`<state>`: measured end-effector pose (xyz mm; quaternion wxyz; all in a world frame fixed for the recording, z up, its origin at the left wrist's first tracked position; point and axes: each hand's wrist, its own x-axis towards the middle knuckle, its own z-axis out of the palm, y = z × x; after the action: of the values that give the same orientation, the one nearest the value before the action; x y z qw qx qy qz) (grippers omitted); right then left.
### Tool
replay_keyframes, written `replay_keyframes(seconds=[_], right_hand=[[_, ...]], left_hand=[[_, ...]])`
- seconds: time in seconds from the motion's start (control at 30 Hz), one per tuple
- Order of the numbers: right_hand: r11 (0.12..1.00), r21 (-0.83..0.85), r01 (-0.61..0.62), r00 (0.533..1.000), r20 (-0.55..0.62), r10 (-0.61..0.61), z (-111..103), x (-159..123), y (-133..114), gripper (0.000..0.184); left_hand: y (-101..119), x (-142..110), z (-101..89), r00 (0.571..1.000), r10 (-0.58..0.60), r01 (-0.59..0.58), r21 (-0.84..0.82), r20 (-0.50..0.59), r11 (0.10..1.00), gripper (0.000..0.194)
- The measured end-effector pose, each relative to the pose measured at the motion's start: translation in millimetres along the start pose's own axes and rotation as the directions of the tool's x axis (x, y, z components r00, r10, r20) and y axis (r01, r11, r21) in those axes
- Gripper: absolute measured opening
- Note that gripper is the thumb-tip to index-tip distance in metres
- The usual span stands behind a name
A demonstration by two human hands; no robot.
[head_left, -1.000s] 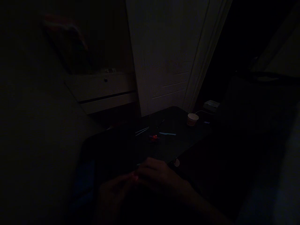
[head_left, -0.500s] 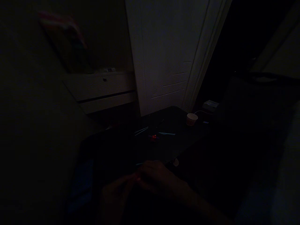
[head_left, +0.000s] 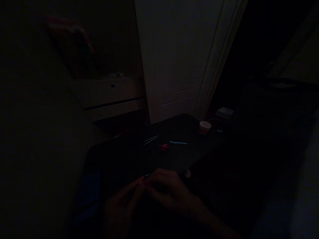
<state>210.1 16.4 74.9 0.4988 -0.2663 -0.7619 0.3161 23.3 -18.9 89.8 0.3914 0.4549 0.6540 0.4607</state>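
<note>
Both hands meet low in the middle of the very dark view, over the near part of a black table (head_left: pixel 139 159). My left hand (head_left: pixel 124 199) is closed in a pinch, its fingertips by a tiny reddish spot too dim to name. From the right, my right hand (head_left: pixel 165 187) curls its fingers to the same place; what they hold, if anything, I cannot make out. Just beyond the fingers shows the end of a pale blue strip (head_left: pixel 148 175). Farther up lies a small pile of red-orange bits (head_left: pixel 163 147), beside a light blue plastic knife (head_left: pixel 178 143).
Two thin pale sticks (head_left: pixel 151 139) lie left of the knife. A paper cup (head_left: pixel 204 127) stands at the table's far right, near a box (head_left: pixel 224 112) and a white cord. Behind are a white door (head_left: pixel 174 59) and a drawer cabinet (head_left: pixel 112 94).
My hands stay together, with the fingers shifted slightly and the right hand's fingers a little more spread. The whole view has moved marginally. Objects on the table lie as before.
</note>
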Motion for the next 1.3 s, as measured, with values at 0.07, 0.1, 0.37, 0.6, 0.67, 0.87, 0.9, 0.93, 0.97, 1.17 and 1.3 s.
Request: replay_keyframes(seconds=[0.07, 0.1, 0.37, 0.6, 0.67, 0.87, 0.9, 0.93, 0.97, 1.17, 1.3], right_hand=[[0.999, 0.037, -0.013, 1.000, -0.020, 0.014, -2, 3, -3, 0.012], [0.999, 0.043, -0.026, 0.999, -0.022, 0.027, -3, 4, -3, 0.014], [0.999, 0.005, -0.045, 0.987, 0.155, 0.044, -6, 4, -3, 0.027], [0.995, 0.051, -0.082, 0.995, 0.066, 0.078, 1, 2, -4, 0.027], [0.993, 0.095, -0.072, 0.994, -0.081, 0.080, 7, 1, -2, 0.017], [0.988, 0.110, -0.109, 0.976, -0.175, 0.127, 10, -1, 0, 0.015], [0.987, 0.112, -0.113, 0.981, -0.145, 0.129, 8, -1, 0, 0.018], [0.987, 0.116, -0.114, 0.985, -0.114, 0.127, 6, -2, 1, 0.021], [0.986, 0.122, -0.110, 0.989, -0.086, 0.121, 4, -2, 1, 0.022], [0.999, -0.036, 0.002, 0.998, -0.065, -0.004, 2, -5, 6, 0.020], [0.958, -0.256, 0.133, 0.979, -0.117, -0.167, 8, -8, 3, 0.021]], left_hand=[[3, -1, -1.0, 0.999, -0.004, 0.004, 0.020, -0.032, 1.000, 0.045], [4, -1, -1.1, 0.999, 0.009, -0.008, 0.028, -0.037, 1.000, 0.044], [-2, -2, 2.6, 0.996, 0.050, -0.044, 0.079, -0.076, 0.996, 0.048], [-20, 3, 5.1, 0.998, 0.055, -0.055, -0.019, -0.043, 0.998, 0.050], [-21, 3, 8.5, 0.996, 0.012, -0.018, -0.067, -0.087, 0.998, 0.050], [-12, 3, 15.3, 0.983, -0.071, 0.033, -0.215, -0.171, 0.976, 0.044], [-13, 4, 14.7, 0.985, -0.071, 0.036, -0.217, -0.157, 0.976, 0.043], [-14, 4, 13.6, 0.986, -0.071, 0.040, -0.202, -0.148, 0.979, 0.042], [-17, 5, 12.0, 0.989, -0.062, 0.038, -0.177, -0.132, 0.983, 0.042], [-23, 6, -1.4, 0.999, -0.024, 0.026, -0.066, 0.038, 0.997, 0.048], [-19, 2, -0.6, 0.996, -0.023, 0.030, -0.081, 0.083, 0.996, 0.048]])
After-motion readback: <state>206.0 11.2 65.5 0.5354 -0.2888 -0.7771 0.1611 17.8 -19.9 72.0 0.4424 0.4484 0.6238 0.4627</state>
